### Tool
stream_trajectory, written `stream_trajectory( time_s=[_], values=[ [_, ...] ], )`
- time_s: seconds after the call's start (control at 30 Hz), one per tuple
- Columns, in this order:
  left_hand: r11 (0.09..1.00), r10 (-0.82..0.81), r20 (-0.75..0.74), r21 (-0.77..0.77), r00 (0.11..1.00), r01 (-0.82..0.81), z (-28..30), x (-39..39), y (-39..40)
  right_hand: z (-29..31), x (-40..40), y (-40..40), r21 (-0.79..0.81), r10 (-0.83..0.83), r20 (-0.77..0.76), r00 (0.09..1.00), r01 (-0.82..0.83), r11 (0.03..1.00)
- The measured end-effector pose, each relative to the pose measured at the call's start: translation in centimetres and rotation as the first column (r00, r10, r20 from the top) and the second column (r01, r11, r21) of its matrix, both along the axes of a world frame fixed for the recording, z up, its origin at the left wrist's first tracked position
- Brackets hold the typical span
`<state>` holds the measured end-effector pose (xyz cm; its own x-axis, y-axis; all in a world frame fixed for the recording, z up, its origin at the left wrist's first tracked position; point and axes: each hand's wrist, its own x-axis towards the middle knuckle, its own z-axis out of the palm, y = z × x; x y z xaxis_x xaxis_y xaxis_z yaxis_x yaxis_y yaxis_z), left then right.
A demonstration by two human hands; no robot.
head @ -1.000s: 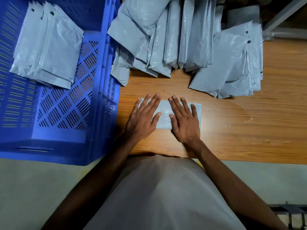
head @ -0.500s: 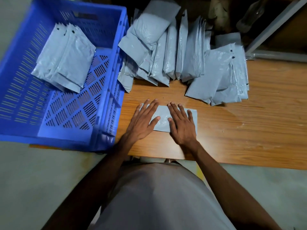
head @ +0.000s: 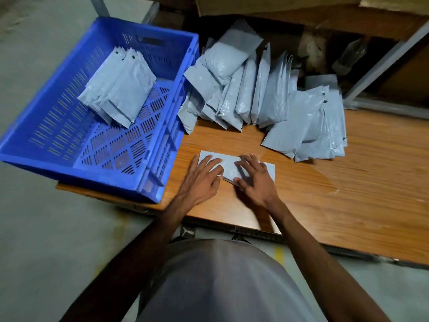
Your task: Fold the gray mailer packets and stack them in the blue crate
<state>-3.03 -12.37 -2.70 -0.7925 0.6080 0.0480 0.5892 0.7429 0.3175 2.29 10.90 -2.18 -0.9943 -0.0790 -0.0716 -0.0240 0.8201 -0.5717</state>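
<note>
Wooden table (head: pixel 348 194) bears a folded gray mailer packet (head: pixel 232 167), right of the blue crate (head: pixel 58 156). Left hand (head: pixel 202 180) and right hand (head: pixel 255 182) press it flat-fingered. Probably light, limp and slippery; best pinched at its near edge.

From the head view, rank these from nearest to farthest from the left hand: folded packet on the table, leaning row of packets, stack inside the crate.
1. Folded packet: under the left hand.
2. Leaning row of packets: ahead, at the table's back.
3. Stack in the crate: far left corner.
</note>
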Motion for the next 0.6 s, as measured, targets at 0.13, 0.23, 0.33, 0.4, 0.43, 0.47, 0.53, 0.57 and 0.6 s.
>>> stream_trajectory(
  time_s=[0.13, 0.23, 0.33, 0.4, 0.43, 0.47, 0.53, 0.57, 0.6],
  values=[
    [0.995, 0.089, 0.020, 0.047, 0.996, -0.090, 1.6, 0.0, 1.0, 2.0, -0.1, 0.3, 0.180, 0.097, -0.009, 0.995, -0.094, 0.979],
    [0.985, 0.140, 0.008, 0.104, 0.990, -0.140, 3.8, -0.6, 2.0, 3.9, -0.7, 0.7, 0.253, 0.074, -0.075, 0.994, -0.053, 0.966],
    [0.979, 0.162, -0.024, 0.132, 0.987, -0.157, 6.8, -1.3, 3.1, 6.3, -1.9, 1.2, 0.265, 0.020, -0.125, 0.992, 0.014, 0.964],
    [0.981, 0.162, -0.036, 0.118, 0.986, -0.156, 8.8, -1.8, 3.9, 7.9, -3.0, 1.8, 0.243, 0.011, -0.144, 0.989, 0.025, 0.970],
    [0.986, 0.146, -0.050, 0.085, 0.988, -0.142, 9.5, -2.1, 4.1, 8.7, -3.7, 2.2, 0.237, 0.011, -0.150, 0.989, 0.025, 0.971],
    [0.992, 0.120, -0.077, 0.037, 0.990, -0.117, 10.3, -2.5, 4.2, 9.6, -4.3, 2.5, 0.235, 0.015, -0.158, 0.987, 0.022, 0.972],
    [0.996, 0.070, -0.114, -0.047, 0.991, -0.076, 11.8, -3.4, 4.4, 11.4, -5.4, 3.1, 0.229, 0.035, -0.186, 0.982, 0.009, 0.973],
    [0.995, 0.064, -0.113, -0.064, 0.992, -0.072, 12.6, -4.0, 4.5, 12.3, -5.9, 3.4, 0.226, 0.048, -0.207, 0.977, 0.000, 0.974],
    [0.995, 0.073, -0.094, -0.063, 0.993, -0.080, 13.6, -4.5, 4.6, 13.2, -6.5, 3.6, 0.223, 0.063, -0.234, 0.970, -0.009, 0.975]
  ],
)
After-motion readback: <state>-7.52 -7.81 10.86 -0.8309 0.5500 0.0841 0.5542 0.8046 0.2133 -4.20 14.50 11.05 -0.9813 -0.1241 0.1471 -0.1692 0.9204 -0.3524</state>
